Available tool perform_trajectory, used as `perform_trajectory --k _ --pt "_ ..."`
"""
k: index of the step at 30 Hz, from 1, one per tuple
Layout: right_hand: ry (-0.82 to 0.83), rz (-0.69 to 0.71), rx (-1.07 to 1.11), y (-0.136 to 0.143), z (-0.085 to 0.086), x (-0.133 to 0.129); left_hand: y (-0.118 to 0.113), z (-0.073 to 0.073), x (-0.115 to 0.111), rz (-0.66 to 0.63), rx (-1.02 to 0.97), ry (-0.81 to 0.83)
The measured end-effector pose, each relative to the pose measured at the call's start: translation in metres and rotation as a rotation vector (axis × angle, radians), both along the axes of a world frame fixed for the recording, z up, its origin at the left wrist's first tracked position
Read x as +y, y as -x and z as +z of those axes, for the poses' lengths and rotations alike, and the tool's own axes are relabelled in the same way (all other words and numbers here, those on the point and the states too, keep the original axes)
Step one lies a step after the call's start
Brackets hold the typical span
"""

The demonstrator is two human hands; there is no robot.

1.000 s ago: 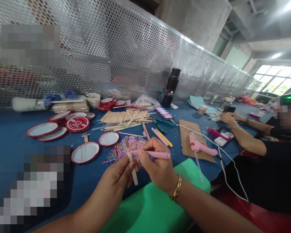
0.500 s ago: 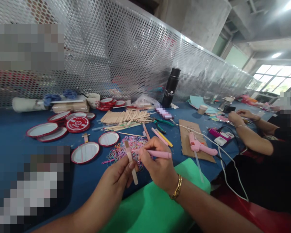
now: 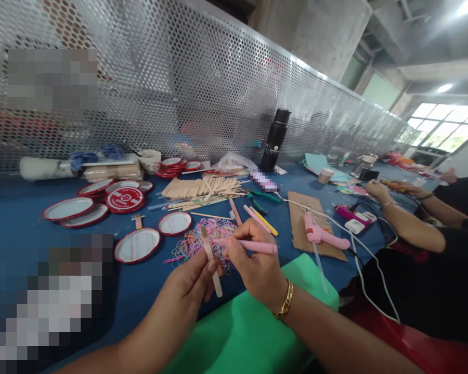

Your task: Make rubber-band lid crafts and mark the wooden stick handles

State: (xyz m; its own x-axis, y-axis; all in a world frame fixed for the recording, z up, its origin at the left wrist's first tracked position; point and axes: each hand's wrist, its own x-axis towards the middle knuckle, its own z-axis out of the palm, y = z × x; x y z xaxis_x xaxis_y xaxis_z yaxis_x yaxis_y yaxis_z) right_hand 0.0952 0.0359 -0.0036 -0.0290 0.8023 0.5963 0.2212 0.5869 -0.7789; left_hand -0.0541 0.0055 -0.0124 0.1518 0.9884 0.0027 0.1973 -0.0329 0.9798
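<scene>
Between the thumb and fingers of my left hand is a wooden craft stick, held slanting; its upper part is coloured, brown at the tip and pink below. My right hand grips a pink marker like a pen, its tip end close beside the stick. Whether the tip touches the wood I cannot tell. Behind both hands lies a tangle of multicoloured yarn. A pink marker and a yellow marker lie just beyond my right hand.
Red-rimmed jar lids lie at the left, near a pile of craft sticks. To the right, a pink glue gun rests on cardboard with a trailing cord. A black bottle stands behind. A co-worker's arms reach in from the right.
The pink marker and my right hand have shifted very slightly along the stick. My left hand holds still. The co-worker's hands at the right have moved.
</scene>
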Motion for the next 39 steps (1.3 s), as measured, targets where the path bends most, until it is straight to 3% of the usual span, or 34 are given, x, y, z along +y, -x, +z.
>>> perform_trajectory --k 5,11,16,22,28,33,39 --pt "0.034 0.093 0.015 0.000 0.002 -0.001 -0.001 0.005 -0.001 0.000 0.021 -0.024" --pt "0.017 0.011 0.013 0.001 0.002 0.000 0.000 0.002 0.000 -0.011 0.008 -0.003" --pt "0.015 0.067 0.017 0.001 0.003 0.000 -0.001 -0.001 0.001 -0.008 -0.015 0.013" --pt "0.023 0.008 0.007 0.000 0.002 0.001 -0.001 0.002 -0.001 -0.011 -0.014 0.008" --pt "0.040 0.098 0.016 0.001 0.001 0.000 -0.001 0.003 -0.001 0.006 -0.003 -0.008" --pt "0.012 0.008 0.003 0.001 0.002 0.001 0.001 -0.002 0.000 -0.010 0.003 -0.008" --pt "0.005 0.057 -0.003 0.001 0.000 0.001 0.001 -0.004 0.000 -0.020 0.000 -0.022"
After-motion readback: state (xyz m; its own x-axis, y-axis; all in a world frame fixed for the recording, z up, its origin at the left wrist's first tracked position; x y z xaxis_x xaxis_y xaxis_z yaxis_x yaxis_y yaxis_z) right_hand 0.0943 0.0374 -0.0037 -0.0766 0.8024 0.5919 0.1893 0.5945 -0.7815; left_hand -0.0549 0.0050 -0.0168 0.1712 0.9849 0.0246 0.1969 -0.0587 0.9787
